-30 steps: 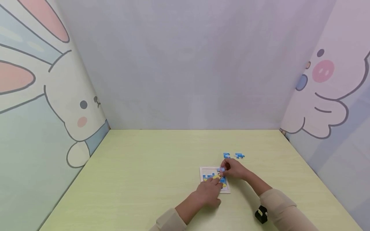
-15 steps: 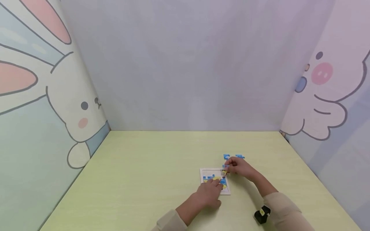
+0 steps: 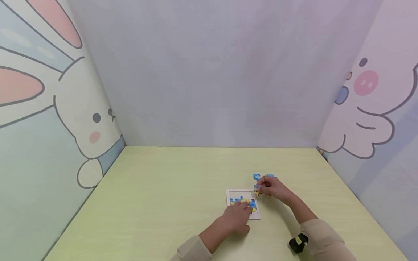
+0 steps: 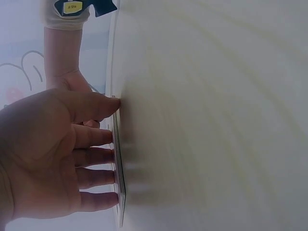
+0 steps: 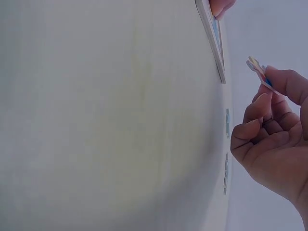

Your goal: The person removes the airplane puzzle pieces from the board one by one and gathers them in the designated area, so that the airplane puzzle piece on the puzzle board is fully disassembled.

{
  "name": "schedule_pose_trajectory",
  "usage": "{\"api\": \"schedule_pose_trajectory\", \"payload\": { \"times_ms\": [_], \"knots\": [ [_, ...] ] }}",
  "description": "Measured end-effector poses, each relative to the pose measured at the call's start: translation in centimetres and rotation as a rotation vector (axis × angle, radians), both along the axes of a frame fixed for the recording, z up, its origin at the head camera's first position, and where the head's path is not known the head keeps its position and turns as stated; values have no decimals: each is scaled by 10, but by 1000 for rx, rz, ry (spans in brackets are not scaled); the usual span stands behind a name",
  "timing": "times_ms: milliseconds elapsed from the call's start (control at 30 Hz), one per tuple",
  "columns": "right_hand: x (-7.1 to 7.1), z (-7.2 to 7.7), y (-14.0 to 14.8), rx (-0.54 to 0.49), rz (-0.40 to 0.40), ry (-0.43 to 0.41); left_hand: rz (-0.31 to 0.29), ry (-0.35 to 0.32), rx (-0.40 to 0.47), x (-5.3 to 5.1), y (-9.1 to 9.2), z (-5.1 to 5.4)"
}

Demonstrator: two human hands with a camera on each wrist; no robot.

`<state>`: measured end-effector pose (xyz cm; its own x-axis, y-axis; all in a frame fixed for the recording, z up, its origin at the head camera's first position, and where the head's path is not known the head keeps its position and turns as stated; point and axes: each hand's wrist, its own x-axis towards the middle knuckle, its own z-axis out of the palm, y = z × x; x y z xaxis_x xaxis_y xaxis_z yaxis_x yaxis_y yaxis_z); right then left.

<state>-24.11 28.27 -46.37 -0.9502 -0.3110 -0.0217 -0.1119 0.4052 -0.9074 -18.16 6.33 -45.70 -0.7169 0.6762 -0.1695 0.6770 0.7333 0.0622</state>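
Observation:
Low on the table lies a small white-rimmed puzzle board [image 3: 227, 197], its lower part filled with blue and yellow pieces and its upper part bare. My left hand [image 3: 236, 218] rests on the board's lower part with straight fingers; in the left wrist view those fingers [image 4: 96, 177] touch its surface. Just off the upper right corner, my right hand [image 3: 274, 189] pinches a blue and yellow puzzle piece [image 3: 256, 189]. The right wrist view shows this piece [image 5: 260, 71] tilted between thumb and finger, lifted above the table. My left hand hides some of the fitted pieces.
Two loose blue pieces lie on the table beyond the board: a left one [image 3: 256, 176] and a right one [image 3: 270, 175], partly behind my right hand. A black device [image 3: 298, 243] sits at the right sleeve. Walls with cartoon animals enclose the pale yellow-green table [image 3: 163, 188].
My right hand has lifted the piece from the board's upper right corner and drawn it slightly up and to the right. My left hand has stayed on the board.

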Motion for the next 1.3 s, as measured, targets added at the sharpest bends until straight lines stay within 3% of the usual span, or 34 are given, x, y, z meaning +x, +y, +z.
{"api": "schedule_pose_trajectory", "payload": {
  "times_ms": [167, 433, 667, 967, 1300],
  "knots": [
    [3, 4, 6, -25, -15, 20, 4, 11, -1, 0, 0, 1],
    [9, 6, 20, -7, -54, -10, 6, 3, 10, 2, 0, 2],
    [10, 3, 34, 34, -72, 13, 0, 16, 14, 3, -1, 3],
    [12, 0, 55, 82, -195, -16, -5, 24, 24, 2, -1, 2],
    [12, 2, 79, 54, -262, -4, -7, 20, 19, 2, -1, 2]
  ]
}}
